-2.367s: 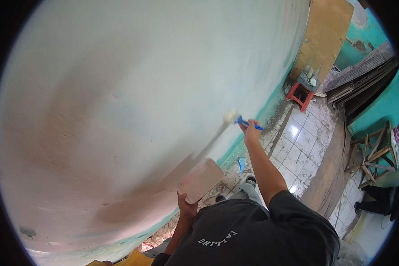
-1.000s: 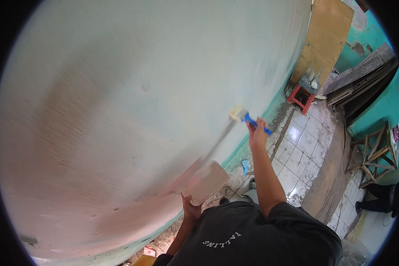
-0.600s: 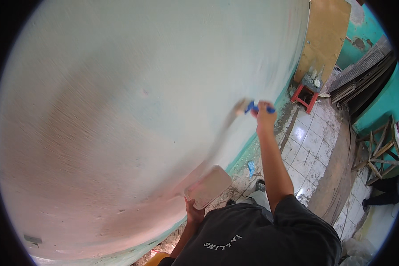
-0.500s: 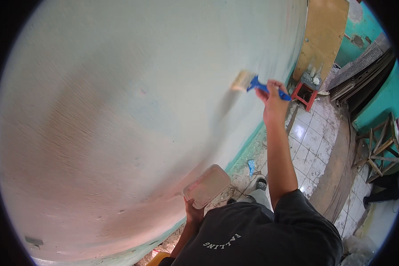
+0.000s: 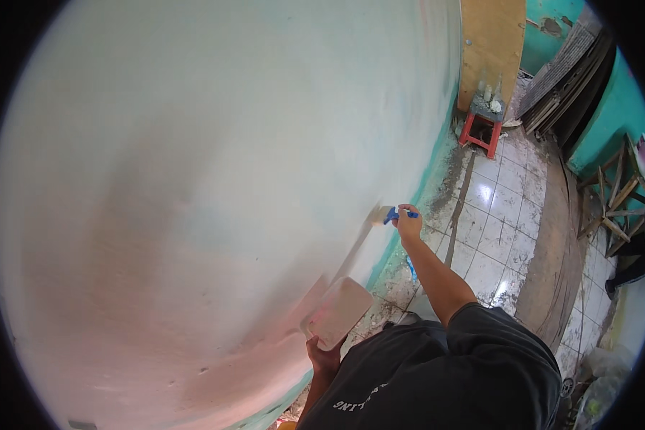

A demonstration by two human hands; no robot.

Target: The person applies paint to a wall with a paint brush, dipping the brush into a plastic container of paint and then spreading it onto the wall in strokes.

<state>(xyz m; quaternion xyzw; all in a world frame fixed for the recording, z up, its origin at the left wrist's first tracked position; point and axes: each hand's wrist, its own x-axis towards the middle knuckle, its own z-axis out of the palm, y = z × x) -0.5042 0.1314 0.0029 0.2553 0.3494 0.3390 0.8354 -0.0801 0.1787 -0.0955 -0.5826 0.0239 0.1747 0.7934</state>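
Observation:
My right hand (image 5: 408,223) is closed round the blue handle of a wide paintbrush (image 5: 384,215). The pale bristles lie at the surface of a large wall (image 5: 265,165), low down near its green lower edge. The wall is whitish green above and pinkish toward the lower left. Lower in view, my left hand (image 5: 325,354) grips a shallow rectangular plastic tub (image 5: 340,312) by its near end, close to the wall. A pinkish, pale layer shows in the tub; how full it is I cannot tell.
A small red stool (image 5: 481,132) with bottles on top stands by a wooden board (image 5: 491,50). Dark sheets (image 5: 570,79) lean against the turquoise wall at right, above a wooden frame (image 5: 616,193). Debris dusts the white floor tiles (image 5: 502,193). A blue scrap (image 5: 411,269) lies near the wall's foot.
My right hand has brought the paintbrush down the wall, nearer to me. The tub in my left hand has tilted a little. The whole view has shifted slightly.

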